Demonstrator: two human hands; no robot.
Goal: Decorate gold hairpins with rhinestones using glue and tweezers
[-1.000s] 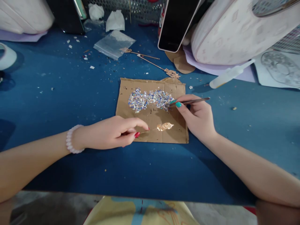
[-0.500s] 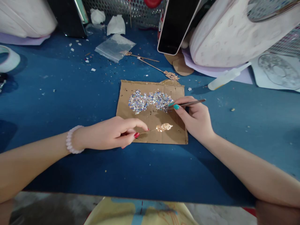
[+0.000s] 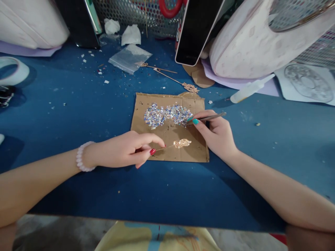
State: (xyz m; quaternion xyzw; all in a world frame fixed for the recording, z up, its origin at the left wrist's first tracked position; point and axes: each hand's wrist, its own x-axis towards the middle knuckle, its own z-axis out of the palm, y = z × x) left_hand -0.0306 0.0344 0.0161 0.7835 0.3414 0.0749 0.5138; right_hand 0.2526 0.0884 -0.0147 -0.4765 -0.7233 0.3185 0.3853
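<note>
The left hand (image 3: 123, 151) has its grip pinched shut on the thin stem of a gold hairpin (image 3: 172, 145), whose ornate head lies on the cardboard sheet (image 3: 170, 134) just right of the fingertips. The right hand (image 3: 218, 134) grips slim tweezers (image 3: 206, 118) closed between thumb and forefinger, tips touching the right edge of the pile of rhinestones (image 3: 167, 115) above the hairpin. The cardboard rests on the blue tabletop (image 3: 78, 111). Farther back lie two more hairpins (image 3: 172, 78), a plastic bag (image 3: 129, 57) and a glue bottle (image 3: 248, 90).
</note>
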